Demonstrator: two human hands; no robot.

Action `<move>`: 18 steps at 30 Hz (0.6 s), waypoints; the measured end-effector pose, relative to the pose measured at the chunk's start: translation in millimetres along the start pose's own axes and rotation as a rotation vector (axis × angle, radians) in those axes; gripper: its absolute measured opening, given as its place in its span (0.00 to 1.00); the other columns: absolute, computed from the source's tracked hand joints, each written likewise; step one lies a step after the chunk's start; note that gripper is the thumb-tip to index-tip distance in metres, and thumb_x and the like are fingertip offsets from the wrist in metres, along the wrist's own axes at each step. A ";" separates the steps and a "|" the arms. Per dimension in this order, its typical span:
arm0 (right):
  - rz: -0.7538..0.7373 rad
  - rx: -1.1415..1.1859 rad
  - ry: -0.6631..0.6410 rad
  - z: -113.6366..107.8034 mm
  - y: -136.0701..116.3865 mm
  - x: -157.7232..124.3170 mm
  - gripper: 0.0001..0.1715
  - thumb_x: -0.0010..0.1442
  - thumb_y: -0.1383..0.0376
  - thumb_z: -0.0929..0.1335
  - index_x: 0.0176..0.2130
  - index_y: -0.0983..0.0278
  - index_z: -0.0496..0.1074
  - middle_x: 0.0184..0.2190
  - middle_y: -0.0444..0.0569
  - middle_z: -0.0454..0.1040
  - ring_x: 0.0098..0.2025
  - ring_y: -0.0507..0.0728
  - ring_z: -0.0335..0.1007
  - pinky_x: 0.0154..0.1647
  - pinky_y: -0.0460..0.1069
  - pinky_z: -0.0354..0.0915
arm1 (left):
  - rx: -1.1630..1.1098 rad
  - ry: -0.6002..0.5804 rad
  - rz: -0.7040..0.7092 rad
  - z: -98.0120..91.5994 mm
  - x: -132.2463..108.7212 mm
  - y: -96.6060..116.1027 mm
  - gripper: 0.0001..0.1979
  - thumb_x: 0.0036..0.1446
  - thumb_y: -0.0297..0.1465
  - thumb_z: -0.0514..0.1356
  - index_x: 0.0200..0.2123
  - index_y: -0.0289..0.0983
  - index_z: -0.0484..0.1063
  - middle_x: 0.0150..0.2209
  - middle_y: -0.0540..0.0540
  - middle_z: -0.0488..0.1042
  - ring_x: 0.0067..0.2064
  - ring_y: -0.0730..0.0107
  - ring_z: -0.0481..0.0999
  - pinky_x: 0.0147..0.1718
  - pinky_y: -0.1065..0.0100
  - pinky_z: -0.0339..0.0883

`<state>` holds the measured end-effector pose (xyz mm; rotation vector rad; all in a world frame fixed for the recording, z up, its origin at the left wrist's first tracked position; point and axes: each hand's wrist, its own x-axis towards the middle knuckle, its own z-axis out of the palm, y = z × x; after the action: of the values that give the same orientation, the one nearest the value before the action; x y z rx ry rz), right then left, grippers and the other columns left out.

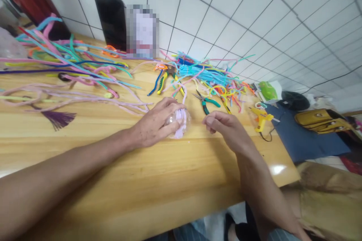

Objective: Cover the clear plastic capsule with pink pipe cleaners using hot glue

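My left hand (152, 125) is wrapped over a clear, round ball on the tabletop. Lilac pipe cleaner (180, 123) lies in rows across the ball, and one lilac end stands up at the back. To the right, apart from the ball, my right hand (223, 127) has its thumb and fingers pinched together; whatever may be between them is hidden. Just beyond it lie green-handled pliers (208, 102). Yellow-and-black handled pliers (162, 83) rest farther back, behind the ball.
Loose pipe cleaners (65, 60) spread over the left side of the wooden table (135, 184). A blue bundle (203, 74) lies at the back. At right are a yellow glue gun (262, 118) and a yellow bag (319, 120). A dark tablet-like panel (111, 20) leans on the tiled wall.
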<state>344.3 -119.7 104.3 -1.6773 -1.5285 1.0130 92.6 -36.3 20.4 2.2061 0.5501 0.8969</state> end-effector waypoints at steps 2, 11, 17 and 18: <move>0.013 0.004 -0.069 13.6 -13.1 5.5 0.24 0.62 0.45 0.74 0.28 0.61 0.76 0.23 0.42 0.71 0.27 0.53 0.66 0.30 0.49 0.64 | 0.011 -0.009 0.001 0.2 0.0 0.8 0.21 0.73 0.37 0.56 0.65 0.39 0.69 0.61 0.36 0.71 0.66 0.52 0.71 0.69 0.48 0.67; 0.041 -0.065 -0.199 26.5 -19.9 14.3 0.24 0.59 0.46 0.73 0.25 0.60 0.71 0.20 0.39 0.65 0.23 0.51 0.58 0.26 0.49 0.53 | 0.079 -0.010 0.039 5.2 -1.7 6.3 0.21 0.73 0.39 0.57 0.65 0.40 0.70 0.61 0.35 0.71 0.66 0.49 0.72 0.67 0.46 0.70; 0.100 0.033 -0.191 31.7 -16.4 12.5 0.19 0.55 0.48 0.76 0.28 0.60 0.75 0.20 0.38 0.67 0.23 0.50 0.58 0.26 0.48 0.53 | 0.140 -0.028 0.060 6.3 -2.9 9.2 0.23 0.75 0.43 0.56 0.66 0.39 0.70 0.63 0.33 0.70 0.66 0.47 0.72 0.67 0.45 0.69; 0.104 0.047 -0.191 32.2 -15.0 12.4 0.18 0.55 0.49 0.75 0.28 0.60 0.75 0.20 0.38 0.67 0.23 0.50 0.58 0.26 0.48 0.53 | 0.136 -0.041 0.051 5.7 -2.9 8.7 0.25 0.75 0.43 0.56 0.69 0.40 0.68 0.65 0.33 0.70 0.67 0.46 0.71 0.68 0.44 0.69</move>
<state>309.2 -106.9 99.8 -1.6816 -1.5363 1.2860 96.0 -46.4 22.4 2.3652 0.5516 0.8608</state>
